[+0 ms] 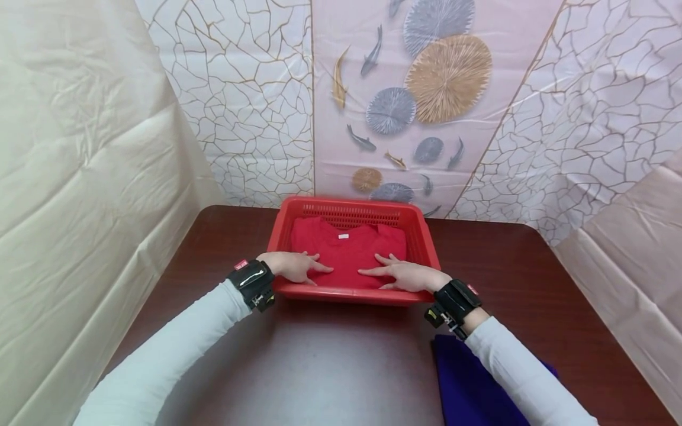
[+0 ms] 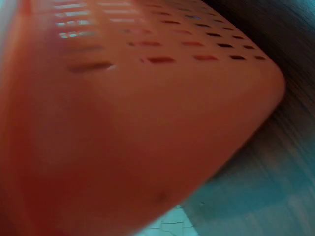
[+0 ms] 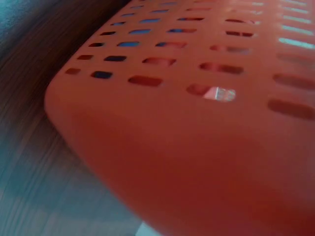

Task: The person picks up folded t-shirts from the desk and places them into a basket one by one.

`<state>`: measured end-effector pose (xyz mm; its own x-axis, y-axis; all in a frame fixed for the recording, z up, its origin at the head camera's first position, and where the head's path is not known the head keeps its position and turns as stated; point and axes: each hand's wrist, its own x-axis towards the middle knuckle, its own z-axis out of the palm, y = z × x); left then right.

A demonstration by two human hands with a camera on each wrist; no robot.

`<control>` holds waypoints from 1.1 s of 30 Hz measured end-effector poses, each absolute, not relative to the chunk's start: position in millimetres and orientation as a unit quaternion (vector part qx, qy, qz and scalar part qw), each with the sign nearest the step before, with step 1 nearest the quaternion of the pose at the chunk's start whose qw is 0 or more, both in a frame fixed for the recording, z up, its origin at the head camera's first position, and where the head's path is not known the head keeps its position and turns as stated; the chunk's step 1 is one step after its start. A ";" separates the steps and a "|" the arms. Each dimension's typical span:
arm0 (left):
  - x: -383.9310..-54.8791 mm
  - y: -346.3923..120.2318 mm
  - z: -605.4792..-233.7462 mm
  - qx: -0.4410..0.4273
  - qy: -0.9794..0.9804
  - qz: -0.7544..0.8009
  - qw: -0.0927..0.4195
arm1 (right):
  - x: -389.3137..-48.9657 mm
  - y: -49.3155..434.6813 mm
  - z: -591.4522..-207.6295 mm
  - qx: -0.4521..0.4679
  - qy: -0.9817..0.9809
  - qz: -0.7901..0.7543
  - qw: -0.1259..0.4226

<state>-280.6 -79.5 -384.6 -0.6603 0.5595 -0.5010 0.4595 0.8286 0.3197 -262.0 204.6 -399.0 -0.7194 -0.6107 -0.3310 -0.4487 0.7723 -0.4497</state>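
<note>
A red shirt point(image 1: 348, 257) lies folded inside a red plastic basket point(image 1: 351, 294), its neckline and small white label toward the back wall. My left hand point(image 1: 295, 266) reaches over the basket's front left, fingers spread and resting on the shirt. From the front right, my right hand point(image 1: 407, 275) lies on the shirt in the same way, its fingers apart and straight. Both wrist views are filled by the slotted outside of the basket wall, seen in the left wrist view point(image 2: 147, 108) and the right wrist view point(image 3: 157, 128); the hands are hidden there.
The basket stands on a dark brown wooden table point(image 1: 229, 236), near its back edge. A dark blue folded cloth point(image 1: 463, 378) lies at the front right, partly under my right forearm. Patterned sheets point(image 1: 250, 89) hang behind the table, with plain cream sheets point(image 1: 90, 177) at the sides.
</note>
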 end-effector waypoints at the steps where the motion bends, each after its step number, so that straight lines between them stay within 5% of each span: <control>1: -280.5 -79.6 -385.5 0.277 0.906 0.086 0.309 | -261.8 204.6 -400.7 -0.289 0.909 -0.170 0.248; 7: -280.9 -79.6 -391.0 0.281 0.901 0.091 0.317 | -261.8 204.8 -404.1 -0.276 0.903 -0.168 0.283; 11: -285.1 -79.6 -391.1 0.302 0.904 0.091 0.290 | -263.2 206.2 -400.4 -0.276 0.910 -0.178 0.255; 18: -276.6 -70.9 -380.1 0.325 0.920 0.179 0.129 | -252.3 208.1 -390.4 -0.276 0.938 -0.190 0.087; 25: -221.1 -38.4 -361.0 0.328 0.914 0.226 -0.081 | -213.9 208.3 -381.6 -0.246 0.940 -0.198 -0.125; 33: -148.6 0.8 -363.8 0.372 0.882 0.206 -0.201 | -149.3 230.5 -375.1 -0.208 0.928 -0.158 -0.266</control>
